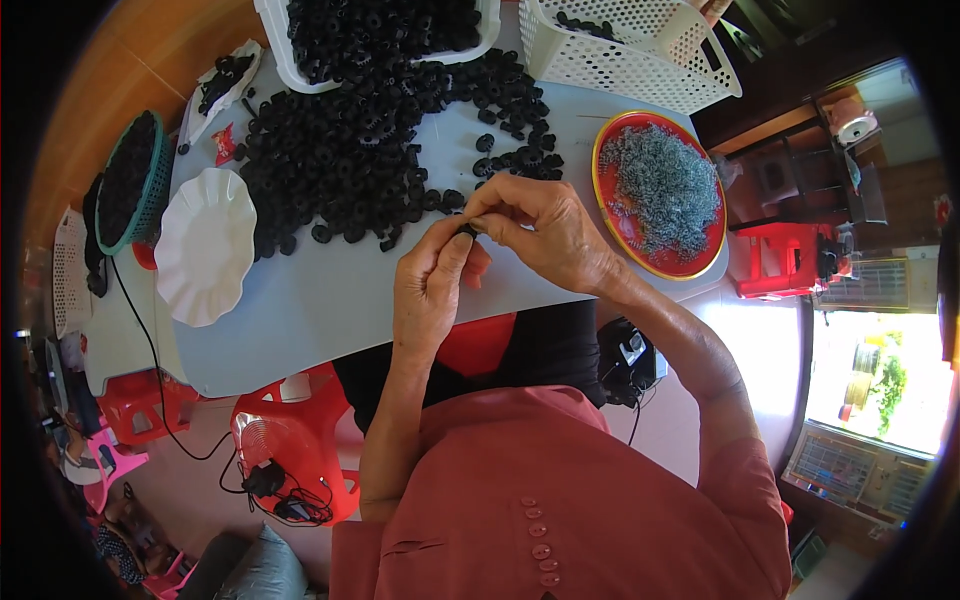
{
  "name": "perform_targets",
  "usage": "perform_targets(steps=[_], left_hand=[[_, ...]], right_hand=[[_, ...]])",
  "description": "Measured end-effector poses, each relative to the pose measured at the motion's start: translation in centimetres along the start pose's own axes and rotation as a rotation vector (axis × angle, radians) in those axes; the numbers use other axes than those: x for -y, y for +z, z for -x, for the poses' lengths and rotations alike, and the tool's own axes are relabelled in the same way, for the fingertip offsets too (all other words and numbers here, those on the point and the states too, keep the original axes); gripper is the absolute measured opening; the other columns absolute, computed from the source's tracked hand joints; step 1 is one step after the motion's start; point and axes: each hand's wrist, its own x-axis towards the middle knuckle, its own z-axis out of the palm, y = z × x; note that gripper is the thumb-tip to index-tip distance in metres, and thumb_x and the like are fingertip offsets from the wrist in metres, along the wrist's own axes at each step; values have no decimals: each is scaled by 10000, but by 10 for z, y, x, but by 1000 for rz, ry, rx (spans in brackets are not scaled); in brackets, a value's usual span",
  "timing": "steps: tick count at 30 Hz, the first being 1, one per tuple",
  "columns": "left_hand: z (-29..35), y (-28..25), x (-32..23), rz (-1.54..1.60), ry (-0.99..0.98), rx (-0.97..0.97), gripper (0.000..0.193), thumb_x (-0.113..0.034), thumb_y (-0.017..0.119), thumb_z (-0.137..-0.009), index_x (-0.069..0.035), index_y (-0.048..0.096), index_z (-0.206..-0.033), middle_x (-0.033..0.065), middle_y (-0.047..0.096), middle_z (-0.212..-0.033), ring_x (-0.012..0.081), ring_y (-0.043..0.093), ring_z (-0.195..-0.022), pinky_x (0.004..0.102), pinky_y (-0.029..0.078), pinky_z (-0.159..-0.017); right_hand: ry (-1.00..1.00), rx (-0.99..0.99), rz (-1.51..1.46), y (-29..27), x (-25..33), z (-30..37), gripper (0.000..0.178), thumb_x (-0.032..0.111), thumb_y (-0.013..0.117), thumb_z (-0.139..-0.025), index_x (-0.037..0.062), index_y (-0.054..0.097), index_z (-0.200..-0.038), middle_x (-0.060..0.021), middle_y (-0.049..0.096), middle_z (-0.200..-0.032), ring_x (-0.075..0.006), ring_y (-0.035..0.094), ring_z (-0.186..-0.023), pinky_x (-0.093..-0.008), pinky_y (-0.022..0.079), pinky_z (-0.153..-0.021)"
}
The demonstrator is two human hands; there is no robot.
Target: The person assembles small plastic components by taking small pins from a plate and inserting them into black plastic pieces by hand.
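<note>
A small round black plastic part (467,230) is pinched between the thumb and fingers of my left hand (430,285), above the near side of the table. My right hand (555,235) meets it there, thumb and forefinger closed together right at the part. Whatever lies between those right fingertips is too small to make out. Just beyond both hands spreads a big heap of similar black plastic parts (340,170). To the right of my right hand, a red plate with a yellow rim (603,150) holds a pile of fine silvery-blue coils that look like small metal springs (662,190).
The grey-blue table (300,320) also carries a white scalloped dish (205,248) at left. Along the back stand a white tub (488,35) full of black parts and a white perforated basket (620,70). A teal basket (160,185) sits far left. Red stools (295,440) and cables are below.
</note>
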Motion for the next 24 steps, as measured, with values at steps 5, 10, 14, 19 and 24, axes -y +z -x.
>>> perform_targets(steps=[5,10,14,19,24], left_hand=[[0,3,-2,-33,-9,14,248,-174,511,-990,20,605,-1113,53,633,-778,97,577,-673,227,472,-593],[0,4,-4,-64,-47,1,238,-153,502,-988,26,601,-1111,49,630,-781,93,574,-677,227,470,-592],[0,4,-3,-71,-37,19,234,-148,508,-984,24,604,-1110,47,628,-774,88,563,-666,224,465,-589],[1,5,-2,-118,-11,12,228,-144,511,-982,25,610,-1099,42,623,-746,82,550,-647,219,459,-579],[2,8,0,-160,43,-8,217,-139,511,-982,23,622,-1076,41,625,-740,77,533,-627,214,447,-559]], right_hand=[[44,14,-18,-1,-1,4,135,-27,594,-872,-9,644,-997,-49,669,-820,-76,632,-735,-235,522,-669],[-27,42,40,-5,1,3,152,-38,586,-862,-13,681,-979,-82,692,-830,-122,675,-731,-244,547,-671],[0,60,26,-8,1,3,152,-36,586,-862,-11,692,-969,-85,692,-819,-118,673,-721,-241,550,-670],[55,99,21,-10,2,1,148,-37,594,-856,-6,702,-953,-92,692,-802,-122,676,-707,-249,555,-650],[-80,20,131,-5,-2,3,140,-36,600,-855,-12,702,-947,-100,695,-800,-134,685,-710,-254,556,-630]])
